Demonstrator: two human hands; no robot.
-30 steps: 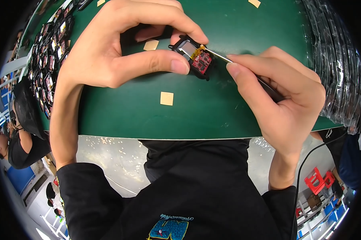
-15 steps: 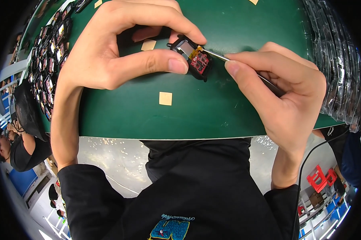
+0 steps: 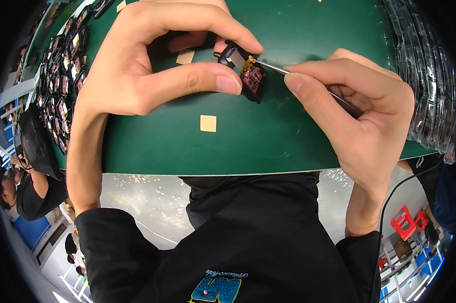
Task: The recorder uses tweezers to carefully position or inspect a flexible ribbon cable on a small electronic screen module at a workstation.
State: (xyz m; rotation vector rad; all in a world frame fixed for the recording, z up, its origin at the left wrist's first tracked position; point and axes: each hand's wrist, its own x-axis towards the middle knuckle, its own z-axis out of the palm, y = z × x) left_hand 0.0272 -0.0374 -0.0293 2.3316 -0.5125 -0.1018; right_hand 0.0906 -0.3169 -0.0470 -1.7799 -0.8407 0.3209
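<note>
Between thumb and fingers, my left hand (image 3: 152,65) grips a small black electronic device housing (image 3: 255,95) above the table. Inside it a red circuit board (image 3: 252,78) shows, along with a silvery-grey flat part and a yellowish flex strip (image 3: 248,62). My right hand (image 3: 359,106) pinches a pair of thin metal tweezers (image 3: 273,66), their tip at the yellowish strip near the housing's upper edge. Whether the tips hold the strip is too small to tell.
Small beige paper squares (image 3: 208,123) lie on the green tabletop (image 3: 268,141). Many similar black housings with red boards (image 3: 61,81) fill the left side. Stacked clear plastic trays (image 3: 430,76) stand at the right. Another person (image 3: 33,192) sits at the far left.
The device housing has tilted in my left hand, so its board shows at a steeper angle. The tweezer tip stays at the yellowish strip; both hands have barely shifted.
</note>
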